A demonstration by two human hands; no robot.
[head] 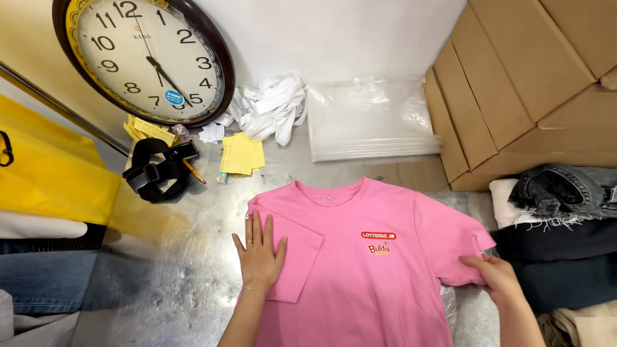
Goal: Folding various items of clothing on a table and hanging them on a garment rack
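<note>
The left hand (259, 254) lies flat and open, fingers spread, pressing down on the folded-in sleeve of a pink T-shirt (360, 270); a ring shows on one finger. The right hand (493, 276) pinches the hem of the opposite sleeve between thumb and fingers, closed on the fabric at the shirt's outer edge. The pink T-shirt lies face up on the shiny, film-covered counter (173, 283), its collar pointing away from the person and a small red and orange print on its chest. One sleeve is folded across the front; the other is spread out to the side. Beyond the collar sits a stack of clear plastic bags (373, 122) against the wall, and beside it a crumpled heap of white cloth (273, 106). Yellow paper slips (242, 154) lie near the heap, with a pencil (193, 171) and a black strap with a buckle (157, 168) just beside them. A large round wall clock (144, 54) leans against the wall. Flat cardboard boxes (514, 83) stand on the right, above folded dark garments and frayed jeans (562, 189). Yellow fabric (51, 167) lies at the left edge.
</note>
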